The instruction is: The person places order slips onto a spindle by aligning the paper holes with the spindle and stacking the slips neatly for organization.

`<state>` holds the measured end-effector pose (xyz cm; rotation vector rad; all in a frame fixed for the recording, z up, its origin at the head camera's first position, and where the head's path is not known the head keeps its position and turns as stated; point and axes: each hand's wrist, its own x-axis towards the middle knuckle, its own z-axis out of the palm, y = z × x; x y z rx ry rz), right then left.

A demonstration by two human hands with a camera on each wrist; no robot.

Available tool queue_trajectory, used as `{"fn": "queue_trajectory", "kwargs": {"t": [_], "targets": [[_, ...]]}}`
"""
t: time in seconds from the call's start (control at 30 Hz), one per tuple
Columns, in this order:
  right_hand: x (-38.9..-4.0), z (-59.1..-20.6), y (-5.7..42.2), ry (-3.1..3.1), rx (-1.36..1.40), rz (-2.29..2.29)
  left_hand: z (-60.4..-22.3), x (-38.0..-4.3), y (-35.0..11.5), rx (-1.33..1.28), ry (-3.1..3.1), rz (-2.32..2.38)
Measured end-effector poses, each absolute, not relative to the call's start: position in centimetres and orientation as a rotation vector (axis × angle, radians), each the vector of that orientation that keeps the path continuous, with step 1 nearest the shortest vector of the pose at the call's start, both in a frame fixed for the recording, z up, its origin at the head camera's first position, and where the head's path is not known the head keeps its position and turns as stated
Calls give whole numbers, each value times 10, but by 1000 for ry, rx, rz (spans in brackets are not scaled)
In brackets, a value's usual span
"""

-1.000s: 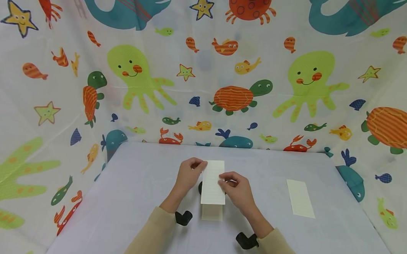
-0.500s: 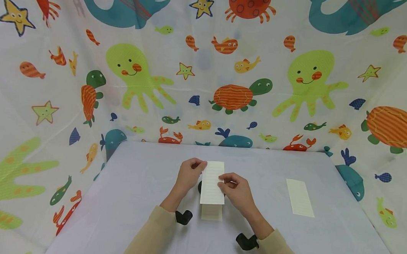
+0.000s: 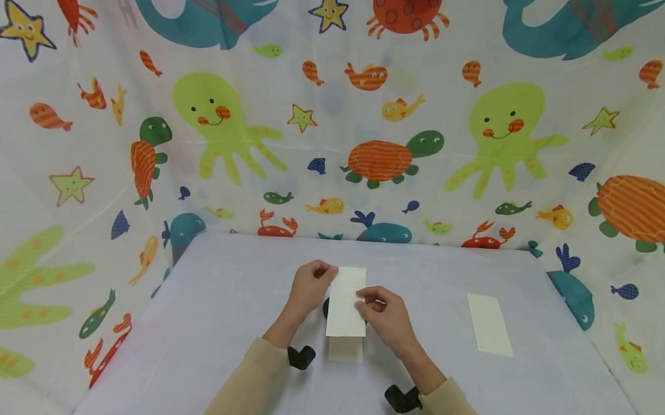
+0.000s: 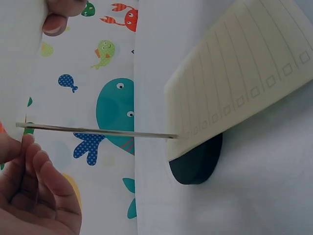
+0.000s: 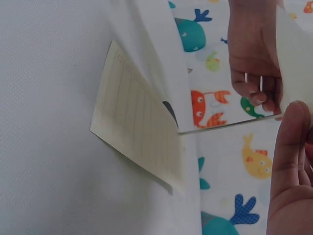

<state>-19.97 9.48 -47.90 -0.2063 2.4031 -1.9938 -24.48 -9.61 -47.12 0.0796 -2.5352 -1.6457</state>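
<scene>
A pale lined paper slip (image 3: 346, 302) is held up flat over the table. At its upper left edge my left hand (image 3: 308, 288) pinches it; my right hand (image 3: 386, 314) pinches the right edge. Under it stands what looks like a paper spike: a thin upright rod (image 4: 98, 131) on a dark round base (image 4: 195, 166). A second lined slip with small boxes (image 4: 234, 83) sits low on the rod, just above the base. The rod's upper end is near the held slip's underside; I cannot tell whether it pierces the paper.
Another pale lined slip (image 3: 490, 324) lies flat on the white-covered table (image 3: 238, 278) at the right. A curtain (image 3: 337, 126) printed with sea animals hangs behind the table and at its sides. Dark camera mounts (image 3: 404, 399) sit at the wrists.
Both hands and the held slip have shifted slightly down in the head view, the right hand a little more. The slip below and the one at the right stay put.
</scene>
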Motion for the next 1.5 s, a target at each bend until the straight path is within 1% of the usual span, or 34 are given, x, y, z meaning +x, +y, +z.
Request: {"fn": "queue_trajectory", "kwargs": {"t": [0.2,0.33,0.63,1.1,1.5], "targets": [[-196,-490,94,2397,-156,-1917,-497,-242,-99,96,-2589,-1618],[-196,-496,94,2398,-174,-1908,-505,-243,-98,95,-2579,-1622],[-199,-506,97,2447,-252,-1807,-513,-246,-96,131,-2626,-1597],[-200,-520,100,2557,-437,-1569,-530,-249,-98,34,-2698,-1529],[-196,-518,97,2645,-487,-1371,-528,-246,-97,-58,-2793,-1298]]}}
